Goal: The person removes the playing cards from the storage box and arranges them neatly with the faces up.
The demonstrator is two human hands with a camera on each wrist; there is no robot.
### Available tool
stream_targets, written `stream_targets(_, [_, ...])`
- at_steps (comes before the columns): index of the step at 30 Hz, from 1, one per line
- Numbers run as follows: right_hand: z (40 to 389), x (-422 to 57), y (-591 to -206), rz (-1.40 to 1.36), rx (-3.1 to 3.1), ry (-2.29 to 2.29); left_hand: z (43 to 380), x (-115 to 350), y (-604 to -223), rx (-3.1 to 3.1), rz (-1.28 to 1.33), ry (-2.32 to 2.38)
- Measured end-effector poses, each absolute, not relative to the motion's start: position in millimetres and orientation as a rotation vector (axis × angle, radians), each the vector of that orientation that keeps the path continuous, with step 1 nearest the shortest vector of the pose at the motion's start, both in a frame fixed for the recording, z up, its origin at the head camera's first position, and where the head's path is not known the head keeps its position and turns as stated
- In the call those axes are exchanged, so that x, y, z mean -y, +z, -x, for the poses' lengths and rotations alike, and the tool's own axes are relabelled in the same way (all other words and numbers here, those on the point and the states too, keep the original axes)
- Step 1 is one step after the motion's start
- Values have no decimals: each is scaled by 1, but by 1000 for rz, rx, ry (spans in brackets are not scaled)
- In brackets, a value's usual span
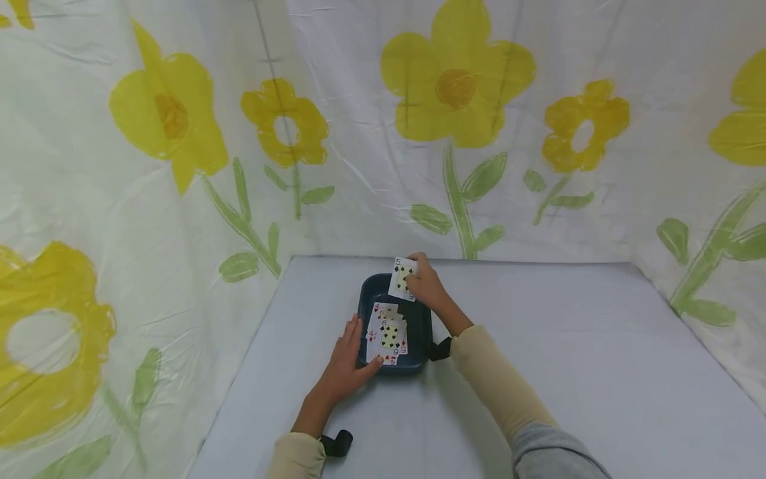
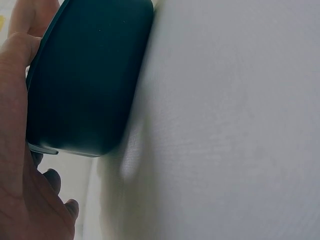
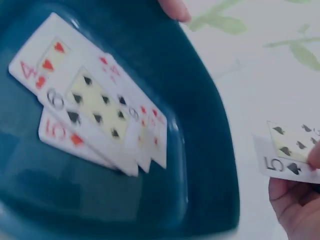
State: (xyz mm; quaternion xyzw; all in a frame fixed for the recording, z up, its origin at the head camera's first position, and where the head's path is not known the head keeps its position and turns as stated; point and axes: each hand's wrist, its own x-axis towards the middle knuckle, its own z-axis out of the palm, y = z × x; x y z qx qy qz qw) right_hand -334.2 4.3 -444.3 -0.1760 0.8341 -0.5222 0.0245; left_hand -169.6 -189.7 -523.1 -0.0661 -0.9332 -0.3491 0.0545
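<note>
1. On the left side, and also along the back, there was a white cloth (image 1: pixel 54 206) with big yellow flowers, placed farther away than all the fingers.
2. A cream sleeve (image 1: pixel 297 456) covered the forearm behind the fingers of the left hand (image 1: pixel 346 362), and a black wrist piece (image 1: pixel 338 444) was seen beside its cuff.
3. The left fingers were rather straight and lay along the left side of a dark teal tray (image 1: pixel 420 332), touching it. The thumb was spread apart from them, over the near-left corner; these fingers did not grip any card.
4. Just to the right of the left fingers, inside the tray, several playing cards (image 1: pixel 389 336) lay face up and overlapping. A six of spades was on top, and a four of hearts and a red five showed partly under it.
5. Beyond the left fingertips, a five of spades (image 1: pixel 399 285) was held in the air over the far end of the tray, tilted.
6. The right hand (image 1: pixel 427 283) pinched this card by its right edge, with the thumb on the face and the other fingers behind.
7. Behind the right fingers came another black wrist piece (image 1: pixel 440 349) and a cream sleeve with grey upper part (image 1: pixel 499 386).
8. The pale surface (image 1: pixel 604 346) extended to the right of the right fingers.
</note>
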Motion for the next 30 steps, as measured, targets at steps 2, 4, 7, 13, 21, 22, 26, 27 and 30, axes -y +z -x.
stream_targets(2, [337, -11, -443, 483, -2548, -1692, 171, 189, -523, 2837, 199, -1059])
stream_targets(4, [339, -19, -444, 425, -2524, -1737, 171, 189, -523, 2840, 196, -1054])
stream_targets(7, [342, -30, -446, 383, -2533, -1729, 171, 189, -523, 2842, 185, -1050])
stream_targets(13, [347, -53, -453, 356, -2581, -1745, 169, 189, -523, 2832, 191, -1070])
stream_targets(21, [352, -75, -462, 230, -2639, -1734, 167, 189, -523, 2852, 163, -1068])
stream_targets(22, [352, -77, -464, 206, -2644, -1721, 167, 188, -522, 2852, 162, -1071])
stream_targets(26, [354, -86, -473, 121, -2653, -1647, 167, 188, -521, 2852, 162, -1072])
stream_targets(27, [354, -88, -477, 101, -2653, -1628, 167, 188, -522, 2852, 164, -1070])
stream_targets(30, [354, -94, -486, 61, -2653, -1560, 168, 188, -523, 2847, 171, -1071])
